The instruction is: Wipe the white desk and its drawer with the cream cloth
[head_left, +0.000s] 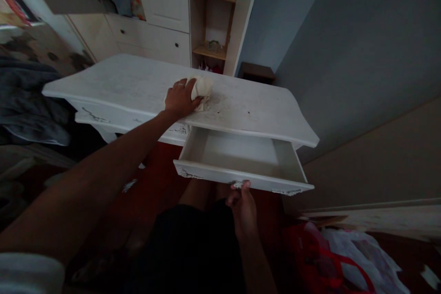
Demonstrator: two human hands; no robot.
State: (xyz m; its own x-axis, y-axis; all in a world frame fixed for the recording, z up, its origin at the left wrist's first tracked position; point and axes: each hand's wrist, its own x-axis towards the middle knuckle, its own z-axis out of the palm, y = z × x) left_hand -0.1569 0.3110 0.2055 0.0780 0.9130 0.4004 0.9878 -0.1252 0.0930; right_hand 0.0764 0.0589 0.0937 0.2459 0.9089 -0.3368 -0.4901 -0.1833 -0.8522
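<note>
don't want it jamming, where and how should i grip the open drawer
The drawer is likely best gripped by the knob midway along its front, from the person's side: it opens toward them, and the knob juts forward, where the right hand holds it.

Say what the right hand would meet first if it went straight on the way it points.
Probably the drawer front: the right hand has hold of its knob, just before it, though the exact gap is hard to judge.

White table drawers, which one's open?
The right-hand drawer: it juts out with its inside showing, and the right hand is at its knob. The left drawer sits shut under the tabletop.
</note>
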